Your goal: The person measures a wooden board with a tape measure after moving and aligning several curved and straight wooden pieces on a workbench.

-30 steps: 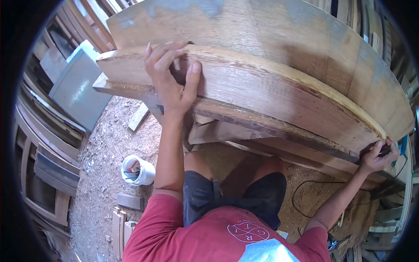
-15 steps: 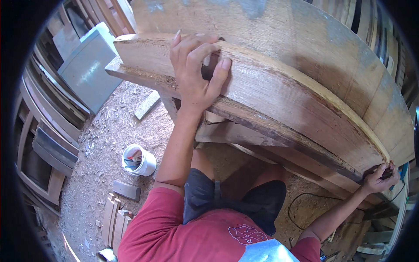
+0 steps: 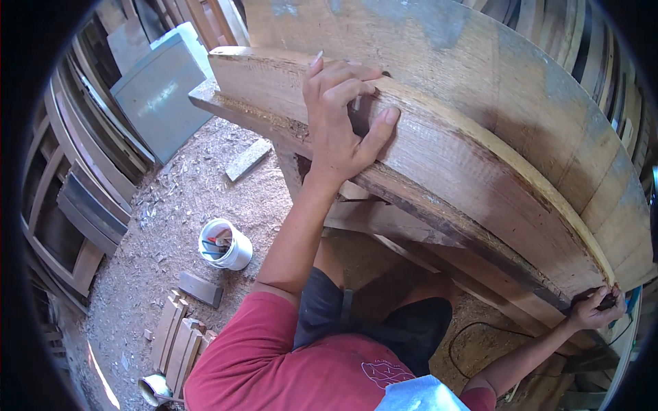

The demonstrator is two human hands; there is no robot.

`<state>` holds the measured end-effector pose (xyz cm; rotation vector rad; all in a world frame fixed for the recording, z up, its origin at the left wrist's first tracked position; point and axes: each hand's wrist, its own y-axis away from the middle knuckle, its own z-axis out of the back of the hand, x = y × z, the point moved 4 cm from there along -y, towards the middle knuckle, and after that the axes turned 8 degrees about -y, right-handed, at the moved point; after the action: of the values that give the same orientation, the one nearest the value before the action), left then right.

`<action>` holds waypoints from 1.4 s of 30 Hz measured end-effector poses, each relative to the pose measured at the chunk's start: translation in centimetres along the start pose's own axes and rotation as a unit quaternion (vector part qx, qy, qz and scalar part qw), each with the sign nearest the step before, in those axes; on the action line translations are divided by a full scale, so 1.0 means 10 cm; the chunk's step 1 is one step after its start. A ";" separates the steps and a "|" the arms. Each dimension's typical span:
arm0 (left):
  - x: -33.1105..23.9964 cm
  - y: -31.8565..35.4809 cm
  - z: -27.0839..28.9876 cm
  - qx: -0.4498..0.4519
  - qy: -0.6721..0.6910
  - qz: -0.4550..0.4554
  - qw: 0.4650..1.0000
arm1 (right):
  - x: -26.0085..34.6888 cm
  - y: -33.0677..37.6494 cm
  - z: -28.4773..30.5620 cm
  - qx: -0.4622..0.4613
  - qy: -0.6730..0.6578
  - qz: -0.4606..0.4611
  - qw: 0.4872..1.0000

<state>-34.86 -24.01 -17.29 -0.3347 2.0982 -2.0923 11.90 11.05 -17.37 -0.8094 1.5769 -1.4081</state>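
Note:
A thick curved wooden beam point(image 3: 452, 154) stands on edge on a wooden support point(image 3: 425, 212), bowing from upper left to lower right. My left hand point(image 3: 346, 123) grips its upper edge: the bent fingers reach over the top, while the thumb presses on the near face. At the far right end, my right hand point(image 3: 598, 308) is closed around the lower corner of the beam. Its fingertips curl at a dark spot there, and the palm side is partly hidden. Behind the beam rises a wide curved plywood panel point(image 3: 480, 75) with grey-blue patches.
A white bucket point(image 3: 240, 250) of tools stands on the shavings-covered floor, with a dark block point(image 3: 200, 288) and stacked wood pieces point(image 3: 171, 335) nearby. Curved frames point(image 3: 89, 205) and a pale panel point(image 3: 161, 92) lean at left. A black cable point(image 3: 473, 325) loops near my right forearm.
The view has shifted slightly, so the beam's left end and my left hand appear farther right. Both hands keep about the same places on the beam.

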 end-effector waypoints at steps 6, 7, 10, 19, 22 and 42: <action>-0.06 -0.03 0.02 0.018 -0.006 0.011 1.000 | 0.01 -0.01 0.00 0.000 -0.025 -0.003 1.000; -0.05 -0.03 0.02 0.017 -0.006 0.012 1.000 | 0.01 -0.02 0.00 0.001 -0.024 -0.003 1.000; -0.04 -0.02 0.01 0.010 0.000 0.010 1.000 | 0.03 -0.03 -0.02 -0.003 -0.035 -0.005 0.999; -0.04 -0.03 0.02 -0.009 0.011 0.002 1.000 | -0.04 0.03 0.01 0.001 -0.030 -0.023 0.999; -0.01 0.00 0.02 -0.011 0.009 -0.002 1.000 | 0.03 -0.03 -0.02 0.012 0.003 0.004 1.000; -0.07 -0.05 0.04 0.013 0.030 0.025 0.999 | 0.08 0.03 -0.04 -0.012 -0.047 -0.078 0.996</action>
<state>-34.02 -24.18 -16.79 -0.2146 2.0880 -2.1244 11.20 10.59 -17.74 -1.0173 1.4878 -1.4397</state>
